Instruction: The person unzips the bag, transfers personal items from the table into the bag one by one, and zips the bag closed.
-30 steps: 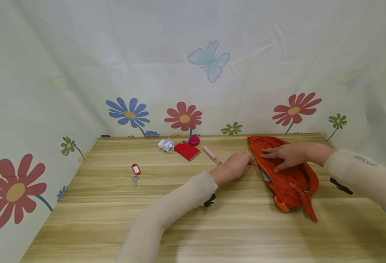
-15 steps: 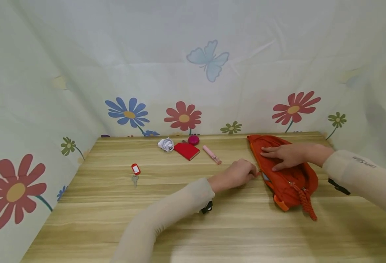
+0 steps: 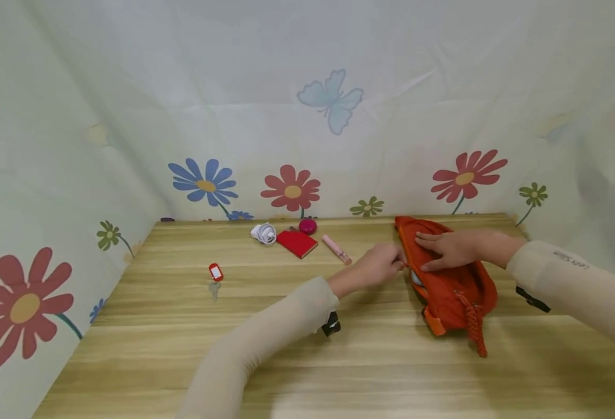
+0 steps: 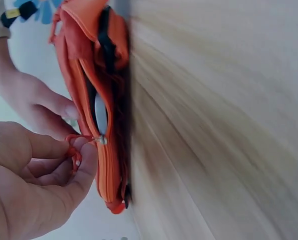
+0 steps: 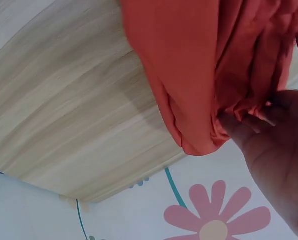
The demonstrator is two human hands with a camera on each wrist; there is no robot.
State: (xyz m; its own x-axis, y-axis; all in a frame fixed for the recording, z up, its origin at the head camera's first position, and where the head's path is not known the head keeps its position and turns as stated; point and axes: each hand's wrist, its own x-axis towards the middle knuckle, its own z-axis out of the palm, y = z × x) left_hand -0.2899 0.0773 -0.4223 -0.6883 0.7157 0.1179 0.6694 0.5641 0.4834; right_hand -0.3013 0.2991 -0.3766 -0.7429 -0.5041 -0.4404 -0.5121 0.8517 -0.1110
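An orange-red fabric bag [image 3: 445,294] lies on the right of the wooden table, a braided cord [image 3: 475,331] hanging at its near end. My left hand [image 3: 372,266] pinches the zipper's cord pull [image 4: 75,156] between thumb and fingers, at the bag's left side. Beside those fingertips, in the left wrist view, sits the metal zipper slider [image 4: 102,140]. The zipper gapes on one side of the slider, and a pale item [image 4: 100,114] shows inside. Fingers spread, my right hand [image 3: 456,249] rests on top of the bag; its fingertips press into the folds in the right wrist view.
Toward the back of the table [image 3: 286,372] lie a white charger with coiled cable [image 3: 264,233], a red notebook [image 3: 298,244], a magenta round case [image 3: 308,226] and a pink tube [image 3: 336,248]. Farther left is a key [image 3: 214,290] with a red tag [image 3: 216,272]. Flowered sheeting rises behind.
My left hand came nearer along the zipper with the pull, then moved back toward the far end. The bag's near end has swung left, and my right hand has shifted slightly left with it.
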